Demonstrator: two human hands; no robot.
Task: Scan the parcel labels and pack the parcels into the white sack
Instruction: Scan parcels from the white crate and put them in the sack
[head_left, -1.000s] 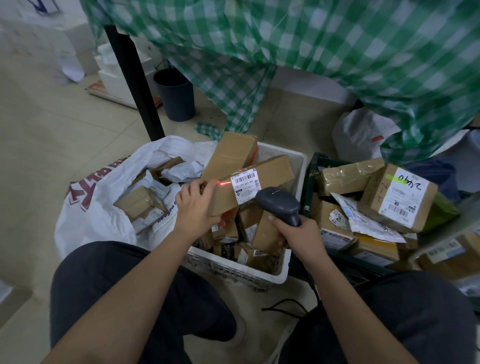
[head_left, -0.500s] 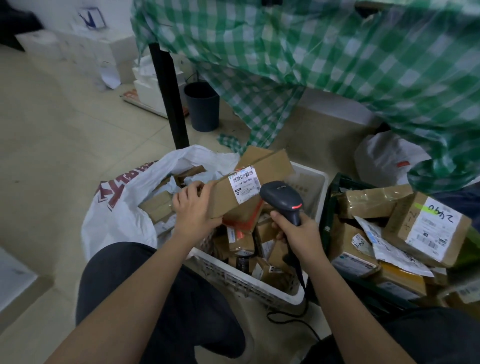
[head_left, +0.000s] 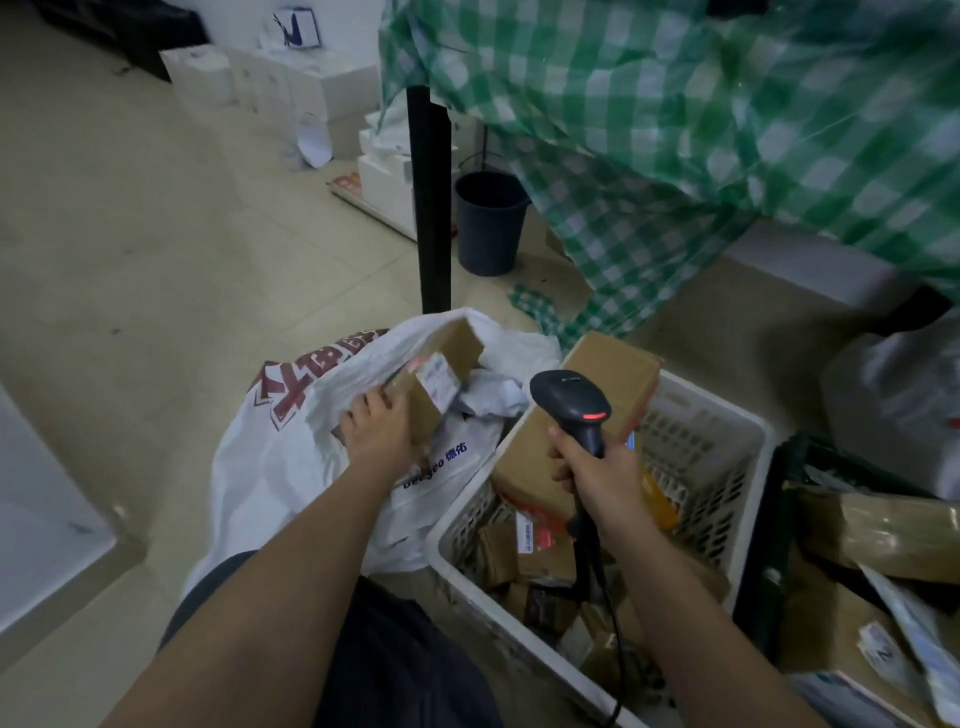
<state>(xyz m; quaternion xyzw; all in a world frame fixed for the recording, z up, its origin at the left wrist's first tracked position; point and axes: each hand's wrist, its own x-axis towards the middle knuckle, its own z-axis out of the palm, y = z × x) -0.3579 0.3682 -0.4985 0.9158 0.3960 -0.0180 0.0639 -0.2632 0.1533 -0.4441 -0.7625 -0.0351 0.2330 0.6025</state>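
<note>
White sack (head_left: 270, 467) lies open on the floor, just left of the white crate (head_left: 727, 431). Left hand (head_left: 376, 428) grasps a labelled cardboard parcel (head_left: 434, 382) at the sack's mouth; right hand (head_left: 597, 470) clenched on the barcode scanner (head_left: 571, 397) over the crate. Push parcel deep, keep mouth wide; room w/in sack, crate rim tight rt.
</note>
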